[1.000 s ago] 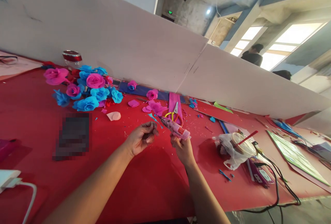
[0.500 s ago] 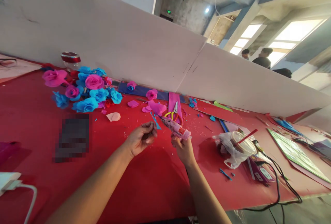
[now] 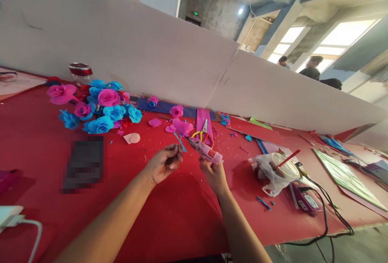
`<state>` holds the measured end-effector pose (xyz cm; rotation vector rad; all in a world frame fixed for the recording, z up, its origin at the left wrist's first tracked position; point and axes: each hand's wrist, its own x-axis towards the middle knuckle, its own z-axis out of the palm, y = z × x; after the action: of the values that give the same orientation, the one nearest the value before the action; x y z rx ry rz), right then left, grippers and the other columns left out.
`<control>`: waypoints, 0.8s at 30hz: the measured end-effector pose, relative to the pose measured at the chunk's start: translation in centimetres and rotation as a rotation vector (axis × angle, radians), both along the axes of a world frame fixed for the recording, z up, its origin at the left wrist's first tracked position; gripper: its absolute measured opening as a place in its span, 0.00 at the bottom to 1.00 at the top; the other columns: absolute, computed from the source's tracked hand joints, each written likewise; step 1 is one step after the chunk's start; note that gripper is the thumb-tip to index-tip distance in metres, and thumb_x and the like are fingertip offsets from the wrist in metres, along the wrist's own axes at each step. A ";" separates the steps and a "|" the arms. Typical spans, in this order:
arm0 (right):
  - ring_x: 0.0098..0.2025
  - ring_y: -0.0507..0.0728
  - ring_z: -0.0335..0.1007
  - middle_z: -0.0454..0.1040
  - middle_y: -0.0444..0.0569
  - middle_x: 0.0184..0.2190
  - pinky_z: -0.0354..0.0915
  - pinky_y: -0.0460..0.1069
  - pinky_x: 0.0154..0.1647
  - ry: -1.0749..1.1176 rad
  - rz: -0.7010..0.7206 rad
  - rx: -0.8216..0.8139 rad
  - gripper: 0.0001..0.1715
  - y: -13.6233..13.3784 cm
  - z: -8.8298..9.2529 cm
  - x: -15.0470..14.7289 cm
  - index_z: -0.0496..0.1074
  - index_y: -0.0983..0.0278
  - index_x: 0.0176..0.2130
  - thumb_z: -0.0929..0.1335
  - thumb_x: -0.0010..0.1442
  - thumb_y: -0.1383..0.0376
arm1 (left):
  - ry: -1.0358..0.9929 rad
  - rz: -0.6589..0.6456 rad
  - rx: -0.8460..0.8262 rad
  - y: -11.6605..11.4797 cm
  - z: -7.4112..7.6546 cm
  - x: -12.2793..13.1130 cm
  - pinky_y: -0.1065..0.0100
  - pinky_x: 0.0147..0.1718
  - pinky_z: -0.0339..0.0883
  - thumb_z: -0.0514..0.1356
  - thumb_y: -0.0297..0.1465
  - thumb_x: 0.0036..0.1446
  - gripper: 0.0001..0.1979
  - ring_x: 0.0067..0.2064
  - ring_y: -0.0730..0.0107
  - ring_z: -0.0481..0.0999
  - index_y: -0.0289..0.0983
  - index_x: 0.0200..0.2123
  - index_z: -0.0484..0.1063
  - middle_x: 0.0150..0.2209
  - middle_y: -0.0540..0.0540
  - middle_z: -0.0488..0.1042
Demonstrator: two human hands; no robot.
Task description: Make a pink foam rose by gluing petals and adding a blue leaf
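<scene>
My right hand [image 3: 212, 174] is closed round a pink hot glue gun [image 3: 206, 150], whose dark, smudged nozzle end points up and left. To its left, my left hand [image 3: 165, 162] has its fingers curled in a pinch; whatever is between them, if anything, is too small to make out. A thin blue paper strip [image 3: 181, 142] lies just beyond the left fingertips. Behind the glue gun are scissors [image 3: 203, 132] with yellow and red handles, resting on a pink paper strip [image 3: 203, 116]. Pink paper petals [image 3: 182, 126] lie to the left of the scissors.
Blue and pink paper flowers [image 3: 113, 112] are bunched at the left, near a red-lidded jar [image 3: 80, 73]. A blurred dark rectangle [image 3: 85, 162] lies before them. At right stand a lidded cup [image 3: 285, 166] in a plastic bag and a power strip [image 3: 307, 200] with black cables.
The view has shifted very slightly. Both hands and the glue gun keep nearly the same positions; nothing has visibly been picked up or let go.
</scene>
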<state>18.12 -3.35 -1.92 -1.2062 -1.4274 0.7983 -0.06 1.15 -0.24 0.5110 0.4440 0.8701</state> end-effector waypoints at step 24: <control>0.40 0.56 0.70 0.75 0.49 0.39 0.63 0.50 0.41 -0.192 0.005 -0.090 0.13 0.2 5.2 -3.7 0.73 0.62 0.40 0.65 0.55 0.60 | -0.161 0.106 0.088 -0.1 0.4 -1.0 0.77 0.20 0.54 0.57 0.24 0.55 0.04 0.19 0.82 0.55 0.33 0.28 0.69 0.19 0.54 0.59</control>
<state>14.46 -3.19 3.24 -1.3784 -1.5639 0.7731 -1.03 1.00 0.14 0.4974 0.2885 1.0277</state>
